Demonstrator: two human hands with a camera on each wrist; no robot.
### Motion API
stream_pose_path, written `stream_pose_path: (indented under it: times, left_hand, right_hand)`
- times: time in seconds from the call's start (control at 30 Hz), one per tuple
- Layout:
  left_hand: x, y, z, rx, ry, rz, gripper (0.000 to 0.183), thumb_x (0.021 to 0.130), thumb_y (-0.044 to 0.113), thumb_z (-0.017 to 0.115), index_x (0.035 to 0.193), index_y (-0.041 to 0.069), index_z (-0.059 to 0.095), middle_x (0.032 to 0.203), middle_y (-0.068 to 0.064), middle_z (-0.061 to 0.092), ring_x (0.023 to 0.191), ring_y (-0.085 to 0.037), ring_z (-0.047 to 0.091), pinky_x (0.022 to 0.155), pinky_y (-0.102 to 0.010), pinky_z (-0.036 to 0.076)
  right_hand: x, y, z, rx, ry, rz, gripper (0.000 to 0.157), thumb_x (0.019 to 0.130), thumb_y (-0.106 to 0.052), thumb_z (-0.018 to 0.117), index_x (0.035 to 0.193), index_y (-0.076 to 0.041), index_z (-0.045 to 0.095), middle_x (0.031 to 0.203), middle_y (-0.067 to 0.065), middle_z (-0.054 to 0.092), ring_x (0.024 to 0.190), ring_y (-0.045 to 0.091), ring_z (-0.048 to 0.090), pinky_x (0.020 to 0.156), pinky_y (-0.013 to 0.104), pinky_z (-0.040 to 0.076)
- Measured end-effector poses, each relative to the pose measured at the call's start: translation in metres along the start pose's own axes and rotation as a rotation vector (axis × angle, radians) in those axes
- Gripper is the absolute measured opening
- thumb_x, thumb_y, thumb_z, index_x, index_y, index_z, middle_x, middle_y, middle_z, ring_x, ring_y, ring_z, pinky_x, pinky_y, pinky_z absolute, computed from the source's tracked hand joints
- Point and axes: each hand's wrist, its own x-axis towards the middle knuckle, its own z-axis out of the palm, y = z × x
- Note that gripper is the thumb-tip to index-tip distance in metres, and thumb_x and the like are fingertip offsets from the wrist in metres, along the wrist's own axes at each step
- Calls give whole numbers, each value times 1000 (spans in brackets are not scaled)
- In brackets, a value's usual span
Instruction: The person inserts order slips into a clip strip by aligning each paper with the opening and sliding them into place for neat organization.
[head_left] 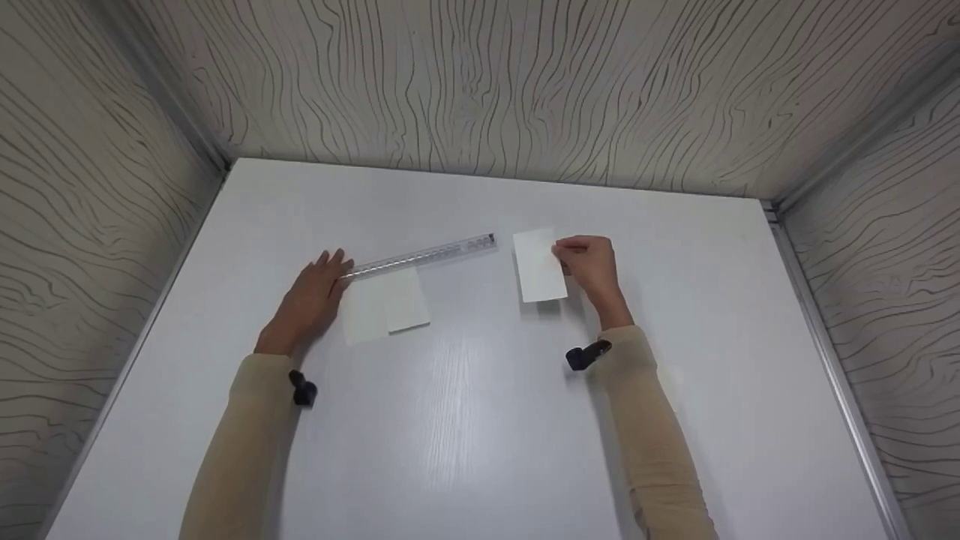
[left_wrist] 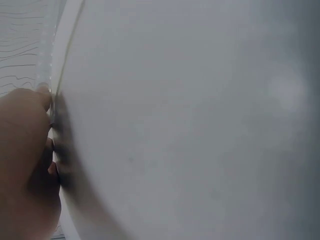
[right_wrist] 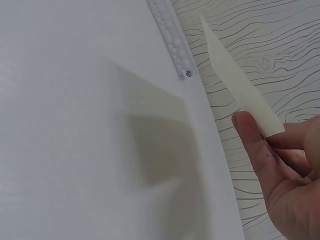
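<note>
In the head view, my right hand [head_left: 592,266] pinches a small pale cream rectangle of paper [head_left: 540,264] by its right edge. This sheet is raised, and its shadow falls on the white table. The right wrist view shows the paper [right_wrist: 240,85] tilted between thumb and fingers. My left hand [head_left: 311,296] rests palm down with its fingers fairly straight, touching the left end of a clear ruler [head_left: 420,256]. Just below the ruler lies a flat pale sheet [head_left: 366,313], with a smaller cream piece of paper [head_left: 409,301] at its right side.
The white table [head_left: 450,420] is bounded by wood-grain patterned walls [head_left: 480,90] at the back and sides. A faint pale piece [head_left: 671,386] lies beside my right forearm. Black wrist cameras [head_left: 304,391] sit on both sleeves.
</note>
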Motion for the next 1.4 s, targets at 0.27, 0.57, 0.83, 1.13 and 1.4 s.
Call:
stream_pose_path:
  times: [0.27,0.57,0.83,1.13,1.4]
  left_hand:
    - [0,-3,2,-4,2,2,52,116,35,32,165,19,35,178,-3,20,168,-29,11,141,-52,9]
    - [1,0,0,7,-12,-7,52,116,33,32,165,17,35,178,-7,20,167,-32,11,141,-51,7]
    - [-1,2,-1,2,-7,-9,52,116,34,33,165,18,35,178,-5,21,167,-30,11,141,-50,8]
    - [0,2,-1,7,-10,-2,52,116,33,31,166,16,34,178,-7,19,167,-32,10,141,-50,7]
    - [-1,1,2,12,-1,-16,52,116,34,32,165,17,35,178,-5,20,167,-30,11,141,-50,9]
  right_hand:
    - [6,-2,15,-7,13,12,27,101,-15,69,124,0,74,121,18,75,94,15,74,77,19,65]
    - [15,7,30,-14,51,50,26,101,-16,70,122,-1,76,121,17,76,98,18,71,75,20,59]
    - [20,7,38,-4,29,105,27,101,-16,69,124,-2,75,123,15,75,101,18,70,79,22,60]
    - [22,4,44,-18,25,130,26,100,-17,70,122,-3,75,122,14,74,101,18,69,79,23,58]
    - [22,6,52,-3,17,110,27,99,-17,70,121,-2,76,122,15,75,100,18,69,78,22,58]
